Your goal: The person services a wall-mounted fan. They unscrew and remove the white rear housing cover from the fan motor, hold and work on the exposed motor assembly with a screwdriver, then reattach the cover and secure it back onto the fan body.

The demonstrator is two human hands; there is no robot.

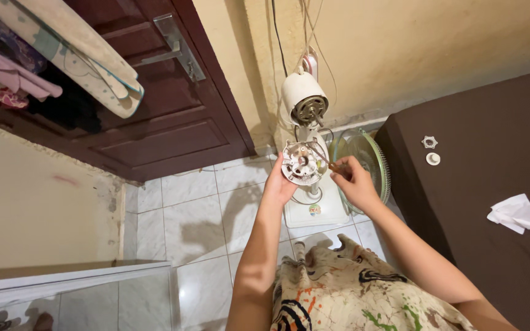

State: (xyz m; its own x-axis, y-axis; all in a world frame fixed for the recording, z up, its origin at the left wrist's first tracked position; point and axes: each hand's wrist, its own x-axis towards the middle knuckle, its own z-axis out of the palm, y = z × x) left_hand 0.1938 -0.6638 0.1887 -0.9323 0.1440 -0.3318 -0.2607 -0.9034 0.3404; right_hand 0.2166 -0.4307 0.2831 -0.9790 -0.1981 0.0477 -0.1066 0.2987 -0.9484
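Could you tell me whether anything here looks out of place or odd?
Yes: the fan is in pieces. Its motor shaft is bare, the grille leans on the wall, and two small white parts lie on the brown bed beside a crumpled tissue.

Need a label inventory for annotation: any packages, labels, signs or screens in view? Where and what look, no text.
Small round sticker: on the white rectangular base of the dismantled fan, on the tiled floor below the hands; multicoloured, too small to make out.
No packages, signs or screens in view.
Nothing label-like shows on the round white fan cover plate held by the left hand, nor near the right hand.
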